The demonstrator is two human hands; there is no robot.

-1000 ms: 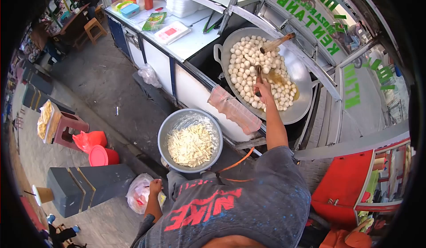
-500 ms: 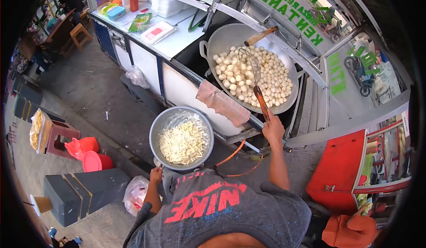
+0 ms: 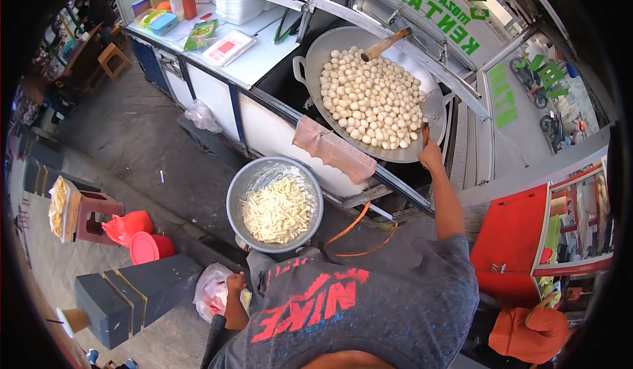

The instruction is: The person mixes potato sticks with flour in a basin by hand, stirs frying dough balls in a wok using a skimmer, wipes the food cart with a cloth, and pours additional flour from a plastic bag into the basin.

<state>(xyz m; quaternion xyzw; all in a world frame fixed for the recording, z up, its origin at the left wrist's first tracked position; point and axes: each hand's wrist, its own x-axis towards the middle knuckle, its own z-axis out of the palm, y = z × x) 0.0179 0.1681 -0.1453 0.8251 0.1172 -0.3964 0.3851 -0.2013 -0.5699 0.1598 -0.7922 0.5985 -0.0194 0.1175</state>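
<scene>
In the head view, the right hand grasps the handle of a wire strainer at the right side of the wide pan, beside the pale balls, while the left hand hangs near a plastic bag, its grip unclear.

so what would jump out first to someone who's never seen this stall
Most likely the big wok right of centre, crowded with pale round balls, the right hand gripping a wire tool's handle at its near edge. Next, the grey bowl of pale strips close to the person, then the green lettering at upper right.
</scene>
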